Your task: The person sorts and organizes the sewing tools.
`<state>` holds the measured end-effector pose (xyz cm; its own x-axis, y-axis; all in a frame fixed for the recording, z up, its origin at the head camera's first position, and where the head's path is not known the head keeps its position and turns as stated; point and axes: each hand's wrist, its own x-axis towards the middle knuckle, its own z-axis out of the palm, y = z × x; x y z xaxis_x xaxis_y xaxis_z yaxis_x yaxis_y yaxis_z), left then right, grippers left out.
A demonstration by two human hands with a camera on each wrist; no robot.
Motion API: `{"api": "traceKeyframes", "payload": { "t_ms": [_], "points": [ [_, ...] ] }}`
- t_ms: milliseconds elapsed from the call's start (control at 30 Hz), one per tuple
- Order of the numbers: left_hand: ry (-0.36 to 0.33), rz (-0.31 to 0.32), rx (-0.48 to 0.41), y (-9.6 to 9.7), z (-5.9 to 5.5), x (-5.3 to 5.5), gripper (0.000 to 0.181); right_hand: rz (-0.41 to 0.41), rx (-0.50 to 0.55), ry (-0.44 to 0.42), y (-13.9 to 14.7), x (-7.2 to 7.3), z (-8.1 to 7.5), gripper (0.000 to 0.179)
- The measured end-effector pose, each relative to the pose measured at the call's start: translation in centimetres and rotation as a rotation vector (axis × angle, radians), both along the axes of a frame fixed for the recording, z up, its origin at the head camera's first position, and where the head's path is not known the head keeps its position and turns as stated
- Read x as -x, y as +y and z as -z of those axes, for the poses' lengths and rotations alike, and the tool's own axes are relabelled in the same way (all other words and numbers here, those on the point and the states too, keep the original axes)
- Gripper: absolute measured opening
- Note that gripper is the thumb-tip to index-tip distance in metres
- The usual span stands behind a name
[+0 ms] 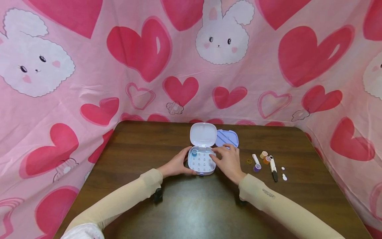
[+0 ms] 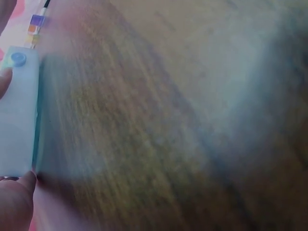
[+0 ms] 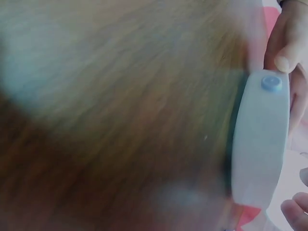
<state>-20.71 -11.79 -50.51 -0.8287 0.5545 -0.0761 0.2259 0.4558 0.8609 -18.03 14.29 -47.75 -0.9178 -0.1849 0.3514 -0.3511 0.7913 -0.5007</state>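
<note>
A small white box [image 1: 201, 166] with a light blue latch [image 3: 272, 83] sits on the table, its lid [image 1: 203, 134] tilted up at the back. Its floor has rows of small printed marks. In the back left corner stands a blue thread spool [image 1: 194, 152]. My left hand [image 1: 178, 163] grips the box's left side, thumb at the front and fingers toward the back. My right hand [image 1: 229, 162] hovers at the box's back right edge, fingers bent loosely. In the right wrist view its fingertips [image 3: 294, 207] show a gap with nothing visible between them.
Behind the box's right side lies a lavender tray [image 1: 228, 137]. To the right are a purple spool [image 1: 257, 167], an orange spool [image 1: 267, 160], a beige spool [image 1: 264, 154], a white tool with a dark tip [image 1: 273, 169], a yellow ring [image 1: 249, 161] and small white pieces [image 1: 284, 177].
</note>
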Motion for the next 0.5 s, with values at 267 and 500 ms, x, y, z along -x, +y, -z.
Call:
{"api": "traceKeyframes", "payload": {
  "t_ms": [267,500],
  "points": [
    [0.044,-0.005,0.036,0.2,-0.3,0.3,0.121,0.014,0.006,0.026,1.6,-0.4,0.4,0.024],
    [0.099,-0.006,0.065,0.5,-0.1,0.5,0.117,0.02,0.003,0.025,2.4,-0.6,0.7,0.023]
  ]
}}
